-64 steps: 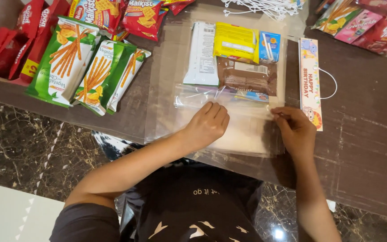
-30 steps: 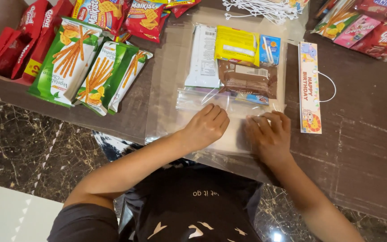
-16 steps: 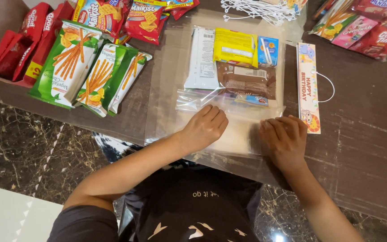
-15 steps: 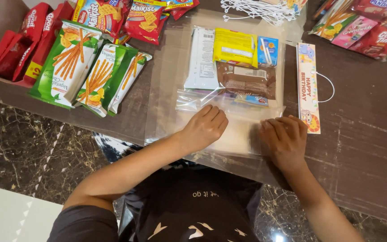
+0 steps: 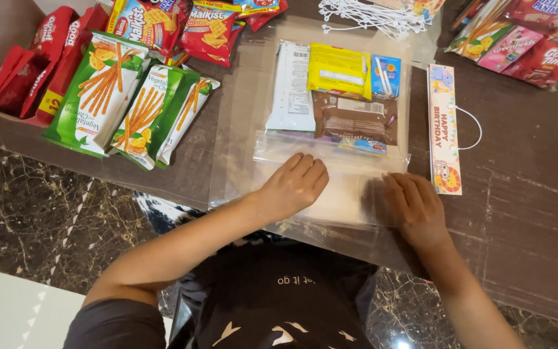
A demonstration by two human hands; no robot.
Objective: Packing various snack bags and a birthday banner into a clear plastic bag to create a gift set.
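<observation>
left hand [image 5: 297, 184] flat on clear bag [image 5: 330, 152] | right hand [image 5: 413, 205] flat, grip released | risk: flap creases, snacks [image 5: 340, 90] beyond fingers slide

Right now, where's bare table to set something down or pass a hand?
Bare table lies right of the card, below the far-right snacks. A narrow strip shows between the green packs and the bag. Crowded: far edge and left side; both hands, left hand and right hand, press the bag's near end.
</observation>
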